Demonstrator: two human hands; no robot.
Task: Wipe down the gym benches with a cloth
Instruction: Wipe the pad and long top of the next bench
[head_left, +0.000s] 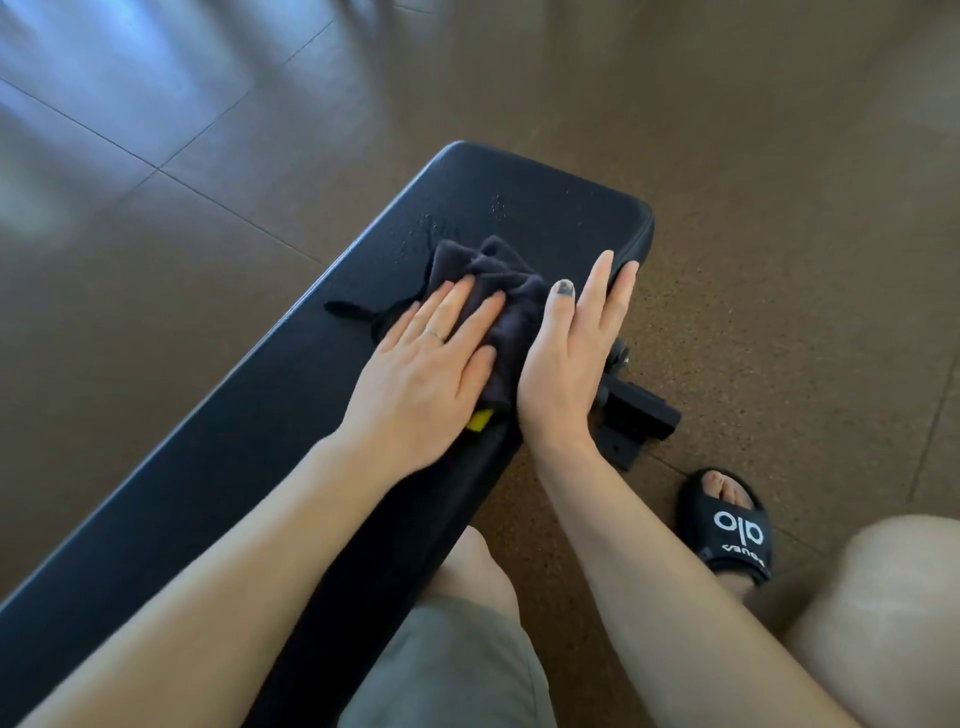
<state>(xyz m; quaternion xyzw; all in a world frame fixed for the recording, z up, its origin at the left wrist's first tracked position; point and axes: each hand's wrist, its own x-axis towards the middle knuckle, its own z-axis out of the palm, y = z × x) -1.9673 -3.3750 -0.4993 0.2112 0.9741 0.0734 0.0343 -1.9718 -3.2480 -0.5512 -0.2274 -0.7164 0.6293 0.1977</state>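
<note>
bench (270, 415): near end cut off at left and bottom edges | cloth (498, 291): near part hidden under my left hand (426, 379) | yellow tag (480, 419): mostly covered | bench frame (639, 410): mostly hidden beneath pad | far floor (156, 78): blurred

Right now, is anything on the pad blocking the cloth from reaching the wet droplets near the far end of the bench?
Nothing visible does. The dark crumpled cloth lies under the flat left hand on the black padded bench, and the droplets sit just beyond its far edge. The right hand rests beside it at the pad's edge.
</note>
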